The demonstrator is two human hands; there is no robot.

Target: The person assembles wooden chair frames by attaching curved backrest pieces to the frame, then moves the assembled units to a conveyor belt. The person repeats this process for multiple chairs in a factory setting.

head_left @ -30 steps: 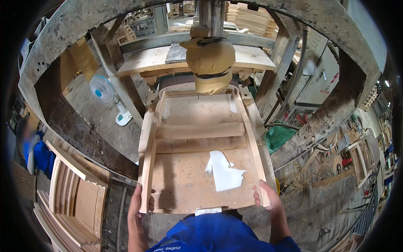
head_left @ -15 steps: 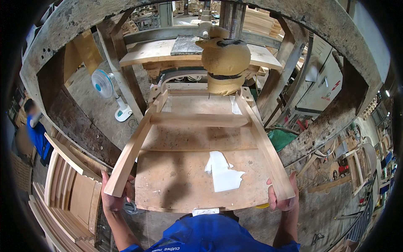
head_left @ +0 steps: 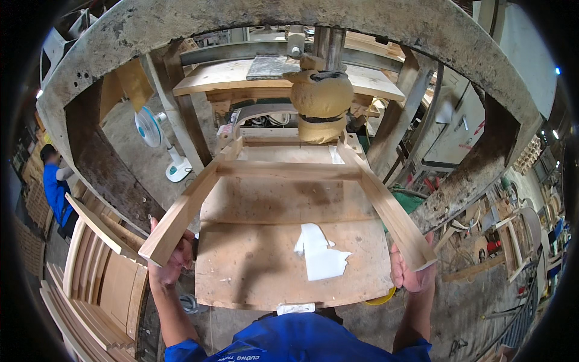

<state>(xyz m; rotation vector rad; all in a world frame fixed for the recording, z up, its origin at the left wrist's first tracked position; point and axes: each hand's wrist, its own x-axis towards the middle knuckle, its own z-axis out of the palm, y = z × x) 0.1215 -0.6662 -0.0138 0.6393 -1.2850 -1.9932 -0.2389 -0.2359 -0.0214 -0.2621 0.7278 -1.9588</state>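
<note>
A pale wooden chair frame point(head_left: 286, 171), two long legs joined by a crossbar, spans the space ahead of me. My left hand point(head_left: 174, 260) is closed around the near end of the left leg; its fingers come up on the inner side. At the near end of the right leg, my right hand point(head_left: 414, 276) grips from the outside and below. The near ends are raised above a worn wooden table point(head_left: 259, 283). The frame's far end lies beneath a machine head point(head_left: 321, 99) wrapped in yellowish material, which partly hides it. A torn white sheet point(head_left: 322, 258) lies on the table.
A heavy metal machine frame point(head_left: 289, 24) arches around the table. To the left stand a white fan point(head_left: 149, 128), stacked curved wooden parts point(head_left: 90, 265) and a person in blue point(head_left: 55, 190). A green cloth point(head_left: 407, 203) and scattered wood are on the right.
The near ends of the chair frame have risen, with both hands still holding them. My view has shifted slightly, and the person at the left has moved a little.
</note>
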